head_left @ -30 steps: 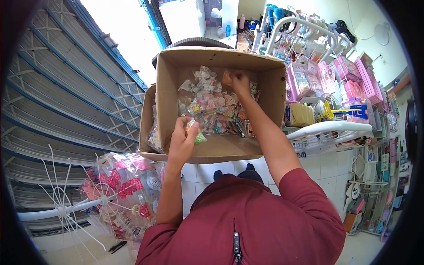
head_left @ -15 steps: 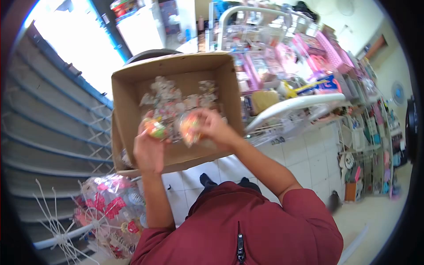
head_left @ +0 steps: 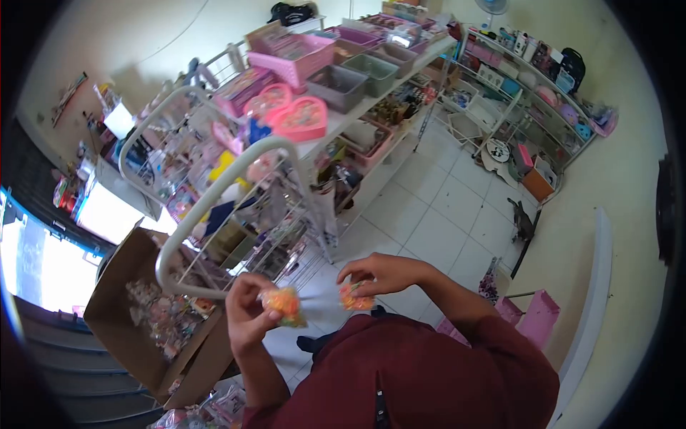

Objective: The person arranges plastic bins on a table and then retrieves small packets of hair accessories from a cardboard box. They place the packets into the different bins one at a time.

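Note:
My left hand (head_left: 248, 314) pinches a small clear plastic packet (head_left: 286, 306) with orange, yellow and green contents. A similar packet (head_left: 354, 296), mostly orange with some green, hangs from the fingers of my right hand (head_left: 389, 274). Exactly what lies inside the packets is too small to make out. Both hands are held apart in front of my body, above the tiled floor. To the left of my left hand, an open cardboard box (head_left: 128, 357) contains many small wrapped pieces (head_left: 166, 314), mainly white and pink.
A white-railed rack (head_left: 171, 250) full of goods stands just ahead of my left hand. Behind it, a long table carries pink baskets (head_left: 293, 61), grey bins (head_left: 336, 87) and heart-shaped pink boxes (head_left: 301, 118). A shelf unit (head_left: 493, 107) and a dark cat-like shape (head_left: 522, 220) are at right.
My view has swung right, away from the cardboard box. Both hands have moved from over the box to beside it, each keeping its packet.

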`<state>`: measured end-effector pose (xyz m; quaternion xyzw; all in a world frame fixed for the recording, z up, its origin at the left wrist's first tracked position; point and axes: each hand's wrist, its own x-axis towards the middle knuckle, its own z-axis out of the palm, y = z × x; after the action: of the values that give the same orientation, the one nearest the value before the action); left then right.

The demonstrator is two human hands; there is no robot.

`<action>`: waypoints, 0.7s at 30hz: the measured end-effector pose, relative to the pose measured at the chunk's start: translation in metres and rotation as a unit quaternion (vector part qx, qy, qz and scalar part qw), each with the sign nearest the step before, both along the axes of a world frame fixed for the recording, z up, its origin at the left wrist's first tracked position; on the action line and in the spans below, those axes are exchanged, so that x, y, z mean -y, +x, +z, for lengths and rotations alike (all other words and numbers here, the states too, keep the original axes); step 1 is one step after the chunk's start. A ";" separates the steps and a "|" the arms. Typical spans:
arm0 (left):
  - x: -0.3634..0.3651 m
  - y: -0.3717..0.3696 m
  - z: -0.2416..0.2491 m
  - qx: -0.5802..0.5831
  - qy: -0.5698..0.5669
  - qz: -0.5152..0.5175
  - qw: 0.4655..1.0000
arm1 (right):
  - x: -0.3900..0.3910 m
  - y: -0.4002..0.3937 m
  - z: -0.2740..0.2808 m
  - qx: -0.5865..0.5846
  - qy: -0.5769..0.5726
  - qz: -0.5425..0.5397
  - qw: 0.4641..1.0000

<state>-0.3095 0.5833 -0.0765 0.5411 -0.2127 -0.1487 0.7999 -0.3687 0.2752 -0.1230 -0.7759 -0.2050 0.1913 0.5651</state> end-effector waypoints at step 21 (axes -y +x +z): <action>0.284 0.156 -0.026 -0.096 0.043 -0.094 0.990 | 0.322 0.141 0.070 0.128 -0.020 -0.200 0.971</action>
<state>-0.1530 0.2990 -0.1027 0.5362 -0.1782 -0.2835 0.7748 -0.2274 -0.0466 -0.0535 -0.8304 -0.1122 -0.0227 0.5453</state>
